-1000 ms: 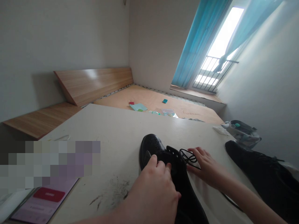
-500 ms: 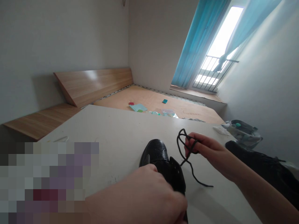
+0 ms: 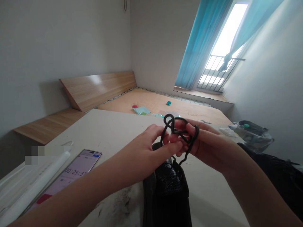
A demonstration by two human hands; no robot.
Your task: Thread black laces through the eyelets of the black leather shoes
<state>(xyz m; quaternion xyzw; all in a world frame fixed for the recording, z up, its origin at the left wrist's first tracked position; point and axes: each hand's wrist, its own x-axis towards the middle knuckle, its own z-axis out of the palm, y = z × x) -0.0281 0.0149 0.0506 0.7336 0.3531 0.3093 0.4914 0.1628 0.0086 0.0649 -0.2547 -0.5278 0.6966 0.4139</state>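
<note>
A black leather shoe [image 3: 169,186] rests on the white table, its toe end pointing away from me. Above it a black shoelace [image 3: 169,118] is looped between my hands and runs down to the shoe's eyelets. My left hand [image 3: 158,148] reaches over the shoe from the left, thumb and fingers pinched on the lace. From the right, my right hand [image 3: 205,140] has its fingers closed on the looped lace too. The two hands' fingertips meet, and parts of the lace are hidden among them.
A phone [image 3: 80,167] showing a timer and a white stick-like object [image 3: 42,179] lie at the left of the white table [image 3: 106,126]. A second black shoe [image 3: 267,167] is at the right, near a plastic bag [image 3: 253,135]. Small items lie on the bed [image 3: 151,99].
My left hand has left the shoe and moved up to the lace. My right hand has shifted slightly left with the lace. The phone now shows, and more of the shoe is uncovered.
</note>
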